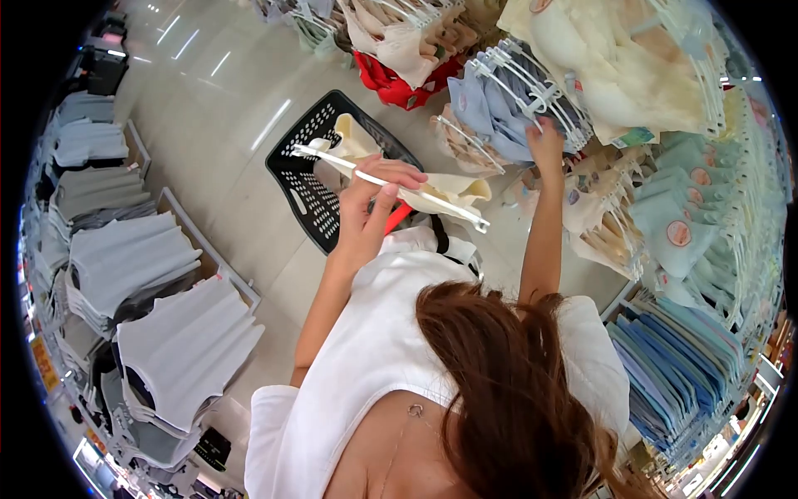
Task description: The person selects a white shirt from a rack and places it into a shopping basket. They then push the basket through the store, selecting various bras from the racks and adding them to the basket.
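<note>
My left hand (370,195) holds a white plastic hanger (332,160) with a cream bra (453,190) hanging from it, in front of my body. Below it is a black shopping basket (309,187) with perforated sides and a red handle (399,218); pale cream fabric (353,133) shows at its opening. Out to the right, my right hand (546,148) reaches to a row of light blue bras (490,112) on white hangers. Its fingers are bent at one of the hangers (542,101), partly hidden.
Cream bras (598,58) hang above the blue ones, and pale green ones (682,208) at the right. Blue garments (677,358) hang lower right. White and grey tops (187,349) line the rack on the left. A tiled aisle floor (224,108) runs between.
</note>
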`<action>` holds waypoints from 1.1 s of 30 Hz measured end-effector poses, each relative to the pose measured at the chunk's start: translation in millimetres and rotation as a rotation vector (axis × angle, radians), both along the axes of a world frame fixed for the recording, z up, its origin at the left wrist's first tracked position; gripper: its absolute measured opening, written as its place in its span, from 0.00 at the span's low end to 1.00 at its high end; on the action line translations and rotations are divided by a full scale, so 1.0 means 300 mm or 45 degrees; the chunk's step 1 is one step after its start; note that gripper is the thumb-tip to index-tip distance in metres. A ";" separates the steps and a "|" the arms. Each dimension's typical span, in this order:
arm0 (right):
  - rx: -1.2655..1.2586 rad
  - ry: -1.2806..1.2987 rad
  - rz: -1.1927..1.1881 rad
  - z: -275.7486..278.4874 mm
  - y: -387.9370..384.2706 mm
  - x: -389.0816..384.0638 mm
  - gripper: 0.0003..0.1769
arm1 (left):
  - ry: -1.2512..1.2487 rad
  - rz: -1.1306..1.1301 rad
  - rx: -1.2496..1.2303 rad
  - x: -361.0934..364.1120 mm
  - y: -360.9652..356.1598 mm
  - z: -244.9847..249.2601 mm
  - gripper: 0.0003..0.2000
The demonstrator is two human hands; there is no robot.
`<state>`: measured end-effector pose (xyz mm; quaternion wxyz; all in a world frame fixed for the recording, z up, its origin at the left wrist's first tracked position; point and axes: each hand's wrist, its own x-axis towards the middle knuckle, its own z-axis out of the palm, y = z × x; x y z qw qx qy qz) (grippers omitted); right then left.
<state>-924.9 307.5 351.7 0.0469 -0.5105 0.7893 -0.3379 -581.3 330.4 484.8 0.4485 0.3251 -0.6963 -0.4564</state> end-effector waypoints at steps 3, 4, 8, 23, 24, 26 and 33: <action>0.263 -0.143 0.104 0.047 0.022 0.062 0.13 | -0.075 -0.132 0.032 -0.013 0.008 0.000 0.10; 0.263 -0.148 0.099 0.066 0.049 0.107 0.13 | -0.078 -0.137 0.033 -0.017 0.005 -0.002 0.10; 0.264 -0.469 0.180 0.294 0.162 0.332 0.09 | -0.144 -0.180 0.043 -0.050 -0.004 -0.009 0.14; 0.263 -1.171 1.361 0.236 0.060 0.477 0.17 | 0.119 0.276 0.307 -0.025 0.042 -0.110 0.18; 0.282 -1.577 1.252 0.131 0.021 0.434 0.17 | 0.091 0.321 0.269 -0.016 0.040 -0.108 0.18; 0.356 -1.850 0.814 -0.116 -0.058 0.319 0.18 | 0.187 0.465 0.354 -0.003 0.047 -0.114 0.18; 1.033 -0.117 -0.331 -0.952 -0.131 0.090 0.47 | -0.078 0.522 0.299 0.021 0.070 -0.088 0.19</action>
